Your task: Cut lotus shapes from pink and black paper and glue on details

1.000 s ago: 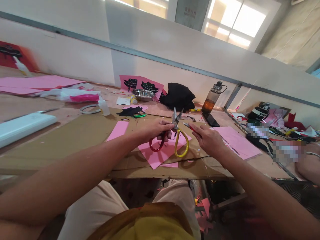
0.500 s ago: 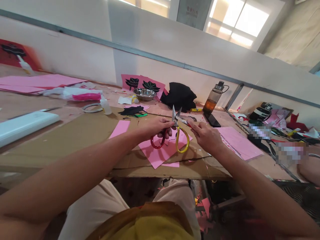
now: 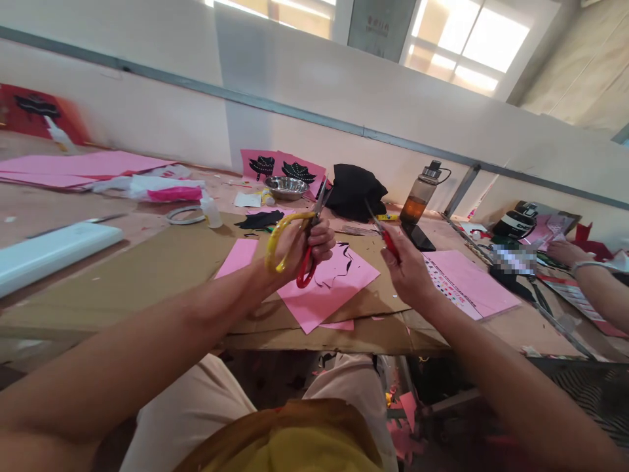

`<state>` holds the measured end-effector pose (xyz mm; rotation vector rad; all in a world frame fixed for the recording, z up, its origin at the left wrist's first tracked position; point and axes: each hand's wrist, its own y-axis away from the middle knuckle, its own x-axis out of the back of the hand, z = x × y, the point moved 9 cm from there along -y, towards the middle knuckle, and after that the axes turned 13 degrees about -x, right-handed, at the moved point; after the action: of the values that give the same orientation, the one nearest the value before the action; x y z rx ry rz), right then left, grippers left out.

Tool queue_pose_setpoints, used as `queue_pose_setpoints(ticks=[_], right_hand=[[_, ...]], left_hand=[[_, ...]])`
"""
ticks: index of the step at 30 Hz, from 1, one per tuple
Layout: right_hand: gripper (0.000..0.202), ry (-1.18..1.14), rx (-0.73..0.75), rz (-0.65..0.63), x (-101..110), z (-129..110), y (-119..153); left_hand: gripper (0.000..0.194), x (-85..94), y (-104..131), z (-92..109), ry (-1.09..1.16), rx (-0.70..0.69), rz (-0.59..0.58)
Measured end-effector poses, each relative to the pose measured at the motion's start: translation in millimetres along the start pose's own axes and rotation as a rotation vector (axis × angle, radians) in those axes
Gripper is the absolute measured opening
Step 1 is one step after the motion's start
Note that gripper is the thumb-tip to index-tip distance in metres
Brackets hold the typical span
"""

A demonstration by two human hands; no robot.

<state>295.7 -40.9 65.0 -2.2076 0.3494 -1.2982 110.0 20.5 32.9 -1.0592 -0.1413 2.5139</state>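
My left hand (image 3: 307, 246) is closed around a pair of scissors (image 3: 310, 216) with one yellow and one red handle loop; the blades point up and away. My right hand (image 3: 405, 262) grips a thin-bladed tool with a red handle (image 3: 390, 244). Its narrow dark blade points up and left, and its exact kind is unclear. The two tools are apart. Below and between my hands, a pink sheet (image 3: 314, 314) with black-edged cut shapes lies on brown cardboard (image 3: 162, 275).
Behind are a steel bowl (image 3: 286, 188), black cloth (image 3: 358, 190), a drink bottle (image 3: 420, 196) and a phone (image 3: 417, 237). A pink printed sheet (image 3: 486, 288) lies right, a white box (image 3: 54, 255) left. Another person's hand (image 3: 565, 252) is at far right.
My left hand has turned the scissors, swinging the yellow loop to the left and the blades to face away. The right hand's tool has come away from the scissors.
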Motion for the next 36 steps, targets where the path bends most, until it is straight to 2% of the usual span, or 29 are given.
queue_pose_setpoints(ticks=[4,10,16,22,26,30,34,36], right_hand=[[0.059,0.084,0.109,-0.106,-25.9,-27.1,7.3],[0.058,0.295,0.166,-0.155,-44.2,-34.8,0.6],[0.057,0.461,0.102,-0.125,-40.2,-29.5,-12.3],[0.056,0.430,0.191,-0.135,-36.3,-38.9,-9.3],[0.056,0.492,0.099,-0.095,-28.6,-30.1,-13.7],[0.055,0.465,0.175,-0.120,-33.2,-32.0,-10.7],[0.055,0.450,0.146,-0.062,-30.9,-28.5,-12.9],[0.054,0.423,0.196,-0.074,-32.4,-32.2,-11.2]], left_hand=[[0.052,-9.6,10.1,-5.0,0.079,0.046,0.007],[0.056,-25.5,25.1,-3.0,0.065,0.111,-0.003],[0.053,-29.3,29.3,-6.2,0.146,0.162,0.007],[0.053,-26.2,29.8,-8.2,0.155,0.194,0.034],[0.055,-22.9,29.8,-11.4,0.214,0.224,0.063],[0.054,-21.8,30.1,-13.8,0.253,0.241,0.059],[0.051,-21.9,30.6,-14.3,0.266,0.259,0.047],[0.051,-22.7,30.8,-13.9,0.277,0.269,0.037]])
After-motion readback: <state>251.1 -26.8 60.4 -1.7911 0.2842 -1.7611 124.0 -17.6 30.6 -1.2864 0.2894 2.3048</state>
